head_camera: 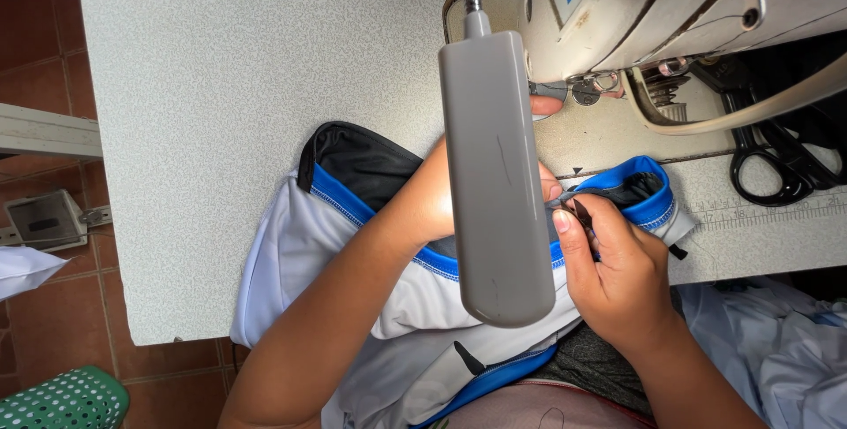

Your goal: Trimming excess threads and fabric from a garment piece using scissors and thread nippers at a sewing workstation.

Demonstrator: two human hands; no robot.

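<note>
- The left hand (432,204) lies on a white sports garment with blue trim and a black inner lining (371,244), pressing it onto the speckled grey sewing table (238,85); most of its fingers are hidden behind the grey oblong lamp head on a flexible metal neck (494,173), so I cannot tell whether they are spread or closed on the cloth.
- One fingertip of that hand shows past the lamp head, just beside the presser foot area of the cream-coloured industrial sewing machine (635,6).
- The right hand (618,266) is closed, thumb against fingers, pinching the blue collar edge of the garment near a small dark strip that sticks up between the fingertips.
- The garment lies across the near edge of the table and hangs down over the person's lap; its blue-edged neckline loops from the black lining at the left to the right hand, just in front of the machine.
- A pair of black-handled scissors (776,164) rests on the table to the right, beside the machine's base, above a printed ruler strip (768,210) along the table edge.
- Red-brown floor tiles (35,23) show at the left, with a green perforated plastic basket (62,398) in the lower corner.
</note>
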